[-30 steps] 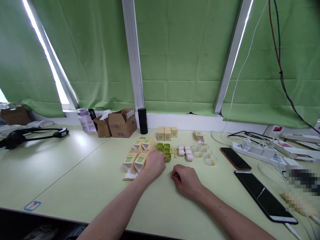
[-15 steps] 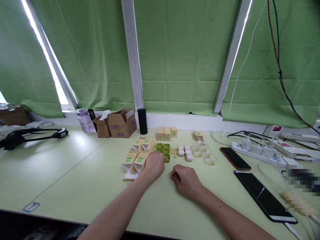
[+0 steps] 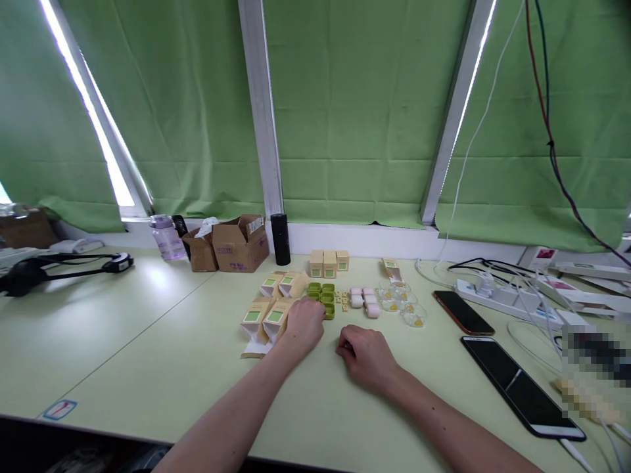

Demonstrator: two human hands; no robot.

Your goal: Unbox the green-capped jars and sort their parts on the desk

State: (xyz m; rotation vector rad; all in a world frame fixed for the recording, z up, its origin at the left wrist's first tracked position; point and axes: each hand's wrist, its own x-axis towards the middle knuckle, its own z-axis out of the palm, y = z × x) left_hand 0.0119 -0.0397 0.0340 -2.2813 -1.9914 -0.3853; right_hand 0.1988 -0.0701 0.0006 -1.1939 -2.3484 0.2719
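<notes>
My left hand (image 3: 306,323) rests on the table with its fingers curled under, beside the green square containers (image 3: 328,297). Its fingertips are hidden, so whether it grips anything does not show. To its left stand several opened paper boxes (image 3: 253,317) with green labels. My right hand (image 3: 365,355) lies nearer the table's front in a loose fist, a dark hollow between thumb and fingers and nothing seen in it. Beyond it are small yellow pieces (image 3: 344,297), pink blocks (image 3: 373,310) and clear round cups with yellow centres (image 3: 414,316).
Closed small boxes (image 3: 330,265) and another opened box (image 3: 392,269) stand farther back. A black cylinder (image 3: 280,239), cardboard boxes (image 3: 240,244) and a purple bottle (image 3: 167,238) line the wall. Two phones (image 3: 522,386) and a power strip (image 3: 510,304) with cables occupy the right.
</notes>
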